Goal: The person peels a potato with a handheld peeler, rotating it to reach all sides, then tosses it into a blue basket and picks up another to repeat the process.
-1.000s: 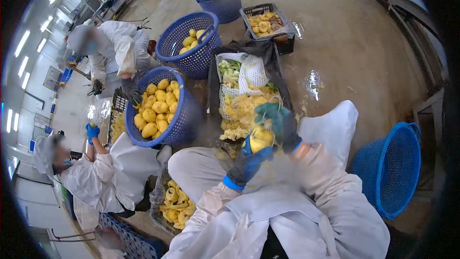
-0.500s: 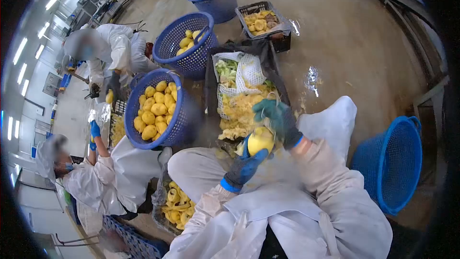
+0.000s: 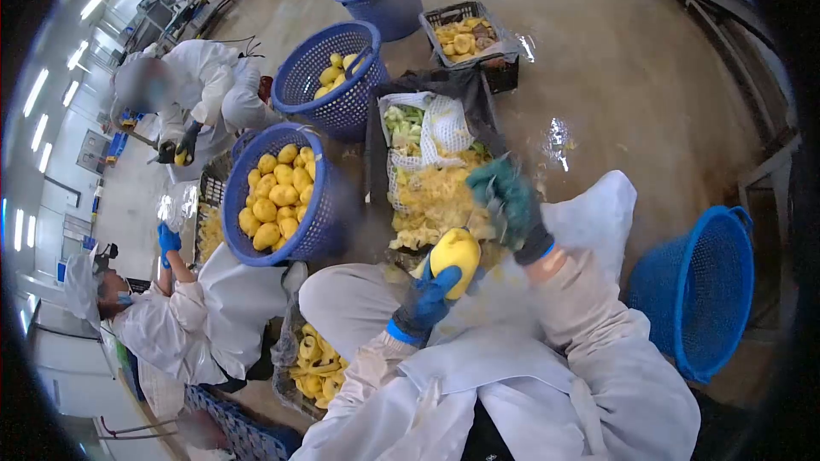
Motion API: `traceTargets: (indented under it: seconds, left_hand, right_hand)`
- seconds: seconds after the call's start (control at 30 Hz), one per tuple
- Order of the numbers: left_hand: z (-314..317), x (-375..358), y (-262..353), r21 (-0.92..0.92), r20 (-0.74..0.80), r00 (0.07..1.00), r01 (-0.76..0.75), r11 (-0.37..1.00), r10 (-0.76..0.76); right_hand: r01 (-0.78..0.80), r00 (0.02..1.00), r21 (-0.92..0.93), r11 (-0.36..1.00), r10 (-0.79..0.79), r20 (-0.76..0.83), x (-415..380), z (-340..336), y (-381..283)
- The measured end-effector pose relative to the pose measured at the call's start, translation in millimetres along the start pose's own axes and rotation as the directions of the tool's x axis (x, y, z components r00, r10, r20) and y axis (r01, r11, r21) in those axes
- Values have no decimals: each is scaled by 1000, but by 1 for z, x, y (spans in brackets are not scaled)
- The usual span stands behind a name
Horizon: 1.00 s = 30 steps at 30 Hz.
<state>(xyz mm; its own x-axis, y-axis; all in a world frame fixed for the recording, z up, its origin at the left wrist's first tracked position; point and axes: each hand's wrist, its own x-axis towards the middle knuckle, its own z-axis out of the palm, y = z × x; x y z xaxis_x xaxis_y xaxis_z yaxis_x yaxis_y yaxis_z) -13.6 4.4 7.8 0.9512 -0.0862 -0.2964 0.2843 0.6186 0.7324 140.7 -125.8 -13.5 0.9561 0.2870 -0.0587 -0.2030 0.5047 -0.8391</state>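
My left hand, in a blue and dark glove, is wrapped round the underside of a yellow mango, which stands tilted over my lap. Just right of the mango and apart from it is my right hand in a green and dark glove. Its fingers are curled and blurred by motion; whatever they hold is too indistinct to name. Beneath and beyond both hands lies a black crate with yellow peelings, green scraps and white netting.
A blue-purple basket of mangoes stands to the left, with another basket behind. A blue basket is at my right. Beside my left leg sits a tub of peelings. Two co-workers in white work on the left.
The mango has turned more upright and moved slightly down and left with my left hand. My right hand has drawn away from it, up and to the right.
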Motion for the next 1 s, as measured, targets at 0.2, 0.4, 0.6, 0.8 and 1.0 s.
traceTargets:
  seconds: [0.2, 0.4, 0.6, 0.8, 1.0]
  left_hand:
    - [8, 2, -2, -21, -1, 999, -39, 999, 39]
    - [3, 0, -4, -54, 26, 1000, 14, 998, -13]
    - [-6, -5, -16, -76, 51, 996, 75, 994, -71]
    - [-1, -2, -10, -60, 135, 990, 61, 996, -52]
    - [-3, -4, -14, 112, 62, 998, -26, 993, 19]
  right_hand:
    - [11, 992, 187, 982, -34, 122, 31, -46, 55]
    - [-98, 995, 258, 961, 99, 10, 16, -24, 18]
    - [-226, 974, 182, 957, 224, 35, -15, -10, 24]
    - [-165, 978, 66, 984, 155, 136, -30, 16, -3]
    - [-55, 982, 7, 998, 53, 184, -6, -18, 24]
